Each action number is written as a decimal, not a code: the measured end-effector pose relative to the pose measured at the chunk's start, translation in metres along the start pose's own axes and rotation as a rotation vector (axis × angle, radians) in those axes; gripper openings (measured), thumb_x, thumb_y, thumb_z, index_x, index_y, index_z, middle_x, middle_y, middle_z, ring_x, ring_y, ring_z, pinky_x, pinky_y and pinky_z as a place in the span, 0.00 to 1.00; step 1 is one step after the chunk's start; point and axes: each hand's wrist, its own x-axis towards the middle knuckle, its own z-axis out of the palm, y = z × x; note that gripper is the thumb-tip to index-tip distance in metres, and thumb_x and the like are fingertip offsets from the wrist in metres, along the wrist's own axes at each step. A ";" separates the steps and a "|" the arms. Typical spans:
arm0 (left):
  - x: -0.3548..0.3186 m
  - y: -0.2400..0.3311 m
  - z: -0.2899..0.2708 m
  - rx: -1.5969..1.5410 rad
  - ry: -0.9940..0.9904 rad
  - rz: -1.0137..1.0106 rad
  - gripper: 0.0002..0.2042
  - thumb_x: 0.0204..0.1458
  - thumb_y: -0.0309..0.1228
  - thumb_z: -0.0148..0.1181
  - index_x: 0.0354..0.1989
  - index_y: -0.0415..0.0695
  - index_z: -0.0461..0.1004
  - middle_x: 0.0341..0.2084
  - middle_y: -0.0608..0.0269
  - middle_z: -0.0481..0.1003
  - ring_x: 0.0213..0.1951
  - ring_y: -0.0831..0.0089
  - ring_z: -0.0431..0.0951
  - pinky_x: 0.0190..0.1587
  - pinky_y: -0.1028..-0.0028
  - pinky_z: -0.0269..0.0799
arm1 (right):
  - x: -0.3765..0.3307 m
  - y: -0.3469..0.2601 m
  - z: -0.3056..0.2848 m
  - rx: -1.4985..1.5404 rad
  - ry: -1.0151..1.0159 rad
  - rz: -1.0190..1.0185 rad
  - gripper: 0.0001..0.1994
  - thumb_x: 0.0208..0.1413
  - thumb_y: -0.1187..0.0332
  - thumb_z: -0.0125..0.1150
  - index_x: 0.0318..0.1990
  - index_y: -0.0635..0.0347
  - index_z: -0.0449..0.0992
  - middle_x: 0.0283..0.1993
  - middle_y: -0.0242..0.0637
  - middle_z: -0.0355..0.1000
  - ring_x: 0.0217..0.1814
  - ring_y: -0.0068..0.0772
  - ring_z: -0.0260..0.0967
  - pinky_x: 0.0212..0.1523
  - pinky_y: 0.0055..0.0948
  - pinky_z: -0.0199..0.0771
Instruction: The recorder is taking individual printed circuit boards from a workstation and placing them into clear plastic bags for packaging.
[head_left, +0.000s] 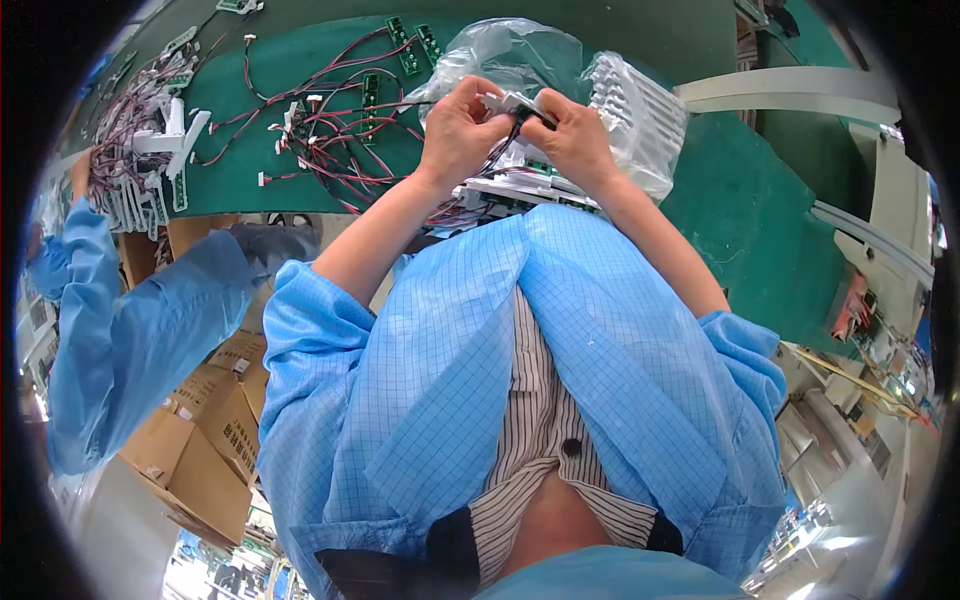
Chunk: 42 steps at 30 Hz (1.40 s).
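Observation:
Over the green table, my left hand [462,135] and my right hand [575,138] meet at a small white plastic part [512,103], each pinching one side of it. Dark wires [497,153] hang from it between the hands. Fingertips hide much of the part, so its exact kind is unclear. Just below the hands, more white parts with wires [520,188] lie at the table's near edge. Left of my left hand spreads a tangle of red and black wires with white connectors [335,150], with a green circuit board [371,97] among them.
Clear plastic bagging [510,50] lies beyond my hands. A bagged stack of white plastic parts [640,125] stands to the right. At the far left, a co-worker's blue sleeve [85,300] reaches toward a heap of wired white parts [135,165]. Cardboard boxes [200,430] stand below.

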 end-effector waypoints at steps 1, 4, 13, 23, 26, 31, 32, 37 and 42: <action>0.000 0.000 0.000 -0.044 -0.003 -0.009 0.10 0.40 0.24 0.58 0.32 0.42 0.68 0.15 0.72 0.68 0.19 0.88 0.64 0.20 0.84 0.60 | -0.001 0.002 0.001 -0.013 0.014 -0.007 0.12 0.42 0.60 0.53 0.24 0.61 0.66 0.17 0.43 0.65 0.20 0.42 0.64 0.22 0.34 0.62; 0.000 0.005 -0.003 -0.001 -0.019 0.005 0.09 0.40 0.25 0.58 0.31 0.41 0.68 0.15 0.72 0.68 0.19 0.88 0.64 0.20 0.83 0.60 | -0.001 0.009 0.001 0.157 -0.063 0.019 0.10 0.47 0.64 0.54 0.26 0.63 0.65 0.15 0.33 0.58 0.19 0.19 0.54 0.20 0.24 0.57; -0.006 -0.003 -0.003 0.136 0.056 0.006 0.09 0.38 0.27 0.59 0.30 0.42 0.68 0.14 0.68 0.69 0.18 0.84 0.66 0.21 0.81 0.63 | -0.001 0.000 0.001 0.015 -0.060 -0.008 0.11 0.46 0.63 0.53 0.24 0.62 0.64 0.15 0.39 0.58 0.17 0.26 0.56 0.19 0.28 0.57; 0.000 -0.011 -0.008 0.183 0.041 -0.010 0.11 0.38 0.27 0.59 0.30 0.38 0.69 0.17 0.65 0.72 0.20 0.83 0.69 0.23 0.80 0.65 | 0.006 0.008 0.010 -0.082 -0.020 -0.032 0.14 0.46 0.59 0.54 0.24 0.62 0.64 0.19 0.44 0.64 0.22 0.44 0.63 0.22 0.37 0.60; 0.002 -0.015 -0.016 0.027 -0.064 -0.043 0.12 0.42 0.25 0.59 0.35 0.36 0.67 0.20 0.63 0.73 0.23 0.80 0.72 0.26 0.79 0.68 | 0.008 0.018 0.000 0.279 -0.379 0.109 0.12 0.49 0.61 0.57 0.32 0.61 0.69 0.23 0.30 0.66 0.24 0.17 0.63 0.21 0.23 0.64; -0.011 0.009 -0.020 -0.162 -0.130 -0.091 0.15 0.46 0.27 0.58 0.41 0.35 0.65 0.22 0.62 0.73 0.25 0.77 0.74 0.30 0.77 0.71 | -0.009 -0.004 -0.019 0.162 -0.474 0.167 0.16 0.48 0.62 0.59 0.42 0.60 0.67 0.28 0.31 0.68 0.26 0.17 0.66 0.22 0.18 0.68; -0.022 0.021 -0.023 -0.147 -0.324 -0.311 0.15 0.47 0.29 0.57 0.41 0.35 0.65 0.22 0.62 0.73 0.24 0.78 0.73 0.29 0.77 0.70 | -0.013 -0.004 -0.021 0.195 -0.434 0.138 0.16 0.46 0.64 0.59 0.41 0.60 0.67 0.28 0.31 0.68 0.27 0.18 0.66 0.23 0.20 0.69; -0.008 0.067 -0.074 0.466 -0.635 -0.252 0.13 0.50 0.38 0.55 0.27 0.38 0.73 0.13 0.66 0.68 0.18 0.81 0.68 0.21 0.78 0.63 | -0.031 0.024 -0.036 -0.012 -0.326 -0.093 0.16 0.40 0.67 0.59 0.39 0.62 0.68 0.27 0.37 0.68 0.31 0.30 0.69 0.32 0.30 0.69; 0.010 0.092 -0.119 0.970 -0.455 -0.064 0.15 0.47 0.38 0.57 0.19 0.38 0.71 0.12 0.59 0.66 0.16 0.75 0.66 0.19 0.73 0.59 | -0.044 0.024 -0.047 -0.376 -0.422 -0.162 0.21 0.35 0.59 0.61 0.38 0.58 0.68 0.34 0.44 0.68 0.41 0.44 0.65 0.39 0.39 0.66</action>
